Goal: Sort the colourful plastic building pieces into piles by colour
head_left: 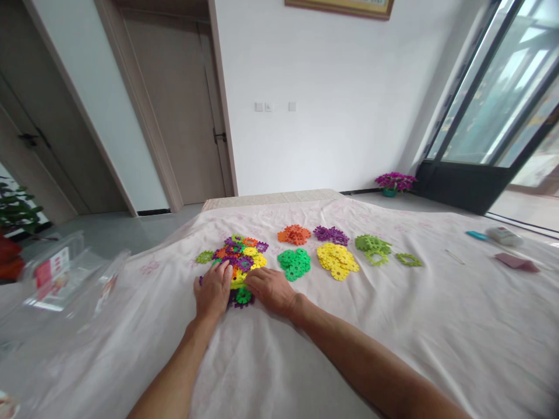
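A mixed heap of plastic snowflake building discs [236, 259] in purple, orange, green and yellow lies on the cloth in front of me. My left hand [213, 292] rests on its near left side, fingers stretched over the discs. At the near right side is my right hand [274, 289], its fingers bent and pressed together; their tips are partly hidden. A yellow-green disc [237, 286] shows between the two hands, by the right fingertips. Just nearer to me lies a green disc [243, 295] over purple ones.
Sorted piles sit to the right: orange [294, 234], purple [331, 234], green [294, 263], yellow [337, 260] and light green [372, 244]. One light green disc [409, 259] lies apart. Clear plastic packaging [65, 279] is at left. A dark red piece [516, 262] lies far right.
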Demonstrator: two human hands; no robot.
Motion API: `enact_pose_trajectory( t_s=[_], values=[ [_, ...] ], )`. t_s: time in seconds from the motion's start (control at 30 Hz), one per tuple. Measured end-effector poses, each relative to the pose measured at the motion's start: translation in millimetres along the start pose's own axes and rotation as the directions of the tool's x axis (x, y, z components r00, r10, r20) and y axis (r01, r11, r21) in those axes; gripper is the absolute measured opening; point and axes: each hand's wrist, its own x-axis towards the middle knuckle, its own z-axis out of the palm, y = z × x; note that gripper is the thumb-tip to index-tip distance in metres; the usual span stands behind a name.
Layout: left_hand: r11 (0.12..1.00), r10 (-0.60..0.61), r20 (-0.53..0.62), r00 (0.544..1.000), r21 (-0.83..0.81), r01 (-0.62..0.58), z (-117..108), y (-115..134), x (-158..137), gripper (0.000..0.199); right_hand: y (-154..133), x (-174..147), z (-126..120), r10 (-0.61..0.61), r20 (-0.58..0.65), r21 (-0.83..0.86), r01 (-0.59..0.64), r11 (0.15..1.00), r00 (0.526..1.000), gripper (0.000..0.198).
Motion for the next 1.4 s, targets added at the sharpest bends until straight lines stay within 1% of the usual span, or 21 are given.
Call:
enact_pose_trajectory(
  t_s=[0.1,0.17,0.2,0.27,0.37,0.43,0.5,0.53,0.63,0.67,0.7,0.73,0.8,0.87,0.9,0.93,0.97,1.03,1.13,1.3,1.4],
  values=[
    [1.0,-0.007,0.023,1.0,-0.007,0.007,-4.5,0.2,0.5,0.046,13.4,-2.8,-10.6,0.166,-0.155,0.099,-0.152,0.983,0.974,0.024],
    [1.0,0.003,0.038,0.999,0.028,-0.004,-7.2,1.5,0.5,0.047,34.4,-6.6,-20.6,0.319,-0.267,0.179,-0.279,0.944,0.909,0.022],
    [0.999,0.012,0.047,0.999,0.047,-0.014,-8.1,2.3,0.4,0.048,48.5,-9.8,-26.5,0.401,-0.32,0.221,-0.344,0.912,0.858,0.021],
    [0.997,0.018,0.059,0.998,0.077,-0.022,-8.6,3.4,0.1,0.049,81.9,-20.1,-40.3,0.564,-0.408,0.32,-0.466,0.825,0.718,0.023],
    [0.994,0.018,0.06,0.998,0.106,-0.025,-6.9,3.6,-0.2,0.051,135.1,-47.3,-67.2,0.759,-0.464,0.537,-0.536,0.651,0.457,0.031],
    [0.993,0.018,0.056,0.998,0.117,-0.025,-4.8,2.6,-0.1,0.051,165.1,-72.6,-88.7,0.836,-0.48,0.621,-0.57,0.539,0.267,0.035],
    [0.992,0.017,0.047,0.999,0.127,-0.023,-2.8,1.3,0.3,0.051,187.1,-100.7,-111.1,0.858,-0.503,0.601,-0.672,0.433,0.103,0.038],
    [0.991,0.016,0.042,0.999,0.132,-0.022,-2.0,0.8,0.4,0.051,194.7,-114.6,-121.6,0.848,-0.528,0.537,-0.754,0.379,0.049,0.038],
    [0.989,0.019,0.027,0.999,0.147,-0.023,-0.4,0.1,0.9,0.051,205.3,-150.7,-145.1,0.808,-0.588,0.47,-0.827,0.308,-0.033,0.042],
    [0.988,0.02,0.023,1.0,0.15,-0.023,-0.2,0.1,1.0,0.051,205.8,-159.8,-148.9,0.791,-0.611,0.432,-0.854,0.29,-0.04,0.044],
    [0.988,0.021,0.02,1.0,0.152,-0.024,-0.1,0.3,1.0,0.051,205.6,-167.4,-150.6,0.771,-0.636,0.356,-0.892,0.278,-0.013,0.046],
    [0.988,0.023,0.017,1.0,0.154,-0.025,-0.1,0.6,1.0,0.051,204.9,-173.2,-150.1,0.751,-0.658,0.244,-0.93,0.274,0.049,0.047],
    [0.987,0.027,0.012,1.0,0.156,-0.029,-0.3,1.2,0.9,0.05,204.2,-180.6,-144.6,0.714,-0.649,-0.058,-0.952,0.3,0.264,0.048],
    [0.986,0.035,0.009,0.999,0.16,-0.036,-0.6,1.8,0.7,0.05,206.0,-183.9,-136.7,0.675,-0.547,-0.337,-0.868,0.365,0.496,0.048],
    [0.986,0.039,0.007,0.999,0.164,-0.04,-0.9,2.1,0.7,0.05,208.2,-184.8,-133.3,0.661,-0.473,-0.438,-0.807,0.396,0.582,0.048],
    [0.985,0.042,0.006,0.999,0.169,-0.043,-1.2,2.6,0.6,0.049,211.2,-185.8,-130.8,0.656,-0.396,-0.515,-0.747,0.421,0.643,0.047],
    [0.984,0.044,0.005,0.999,0.173,-0.044,-1.7,3.1,0.6,0.049,215.1,-187.1,-129.4,0.659,-0.322,-0.566,-0.696,0.441,0.679,0.046],
    [0.983,0.043,0.007,0.999,0.179,-0.044,-2.7,4.3,0.5,0.049,224.6,-191.4,-130.3,0.681,-0.219,-0.614,-0.641,0.46,0.698,0.043],
    [0.982,0.035,0.013,0.999,0.185,-0.037,-4.0,5.8,0.5,0.048,240.1,-202.4,-138.0,0.715,-0.195,-0.629,-0.645,0.434,0.672,0.043],
    [0.973,0.064,-0.007,0.998,0.223,-0.061,-1.4,4.9,0.3,0.048,248.9,-215.0,-149.8,0.752,-0.263,-0.632,-0.697,0.339,0.604,0.042],
    [0.969,0.076,-0.025,0.997,0.239,-0.068,1.4,3.8,0.1,0.048,233.9,-200.0,-149.2,0.719,-0.394,-0.558,-0.77,0.308,0.573,0.04]
  ],
)
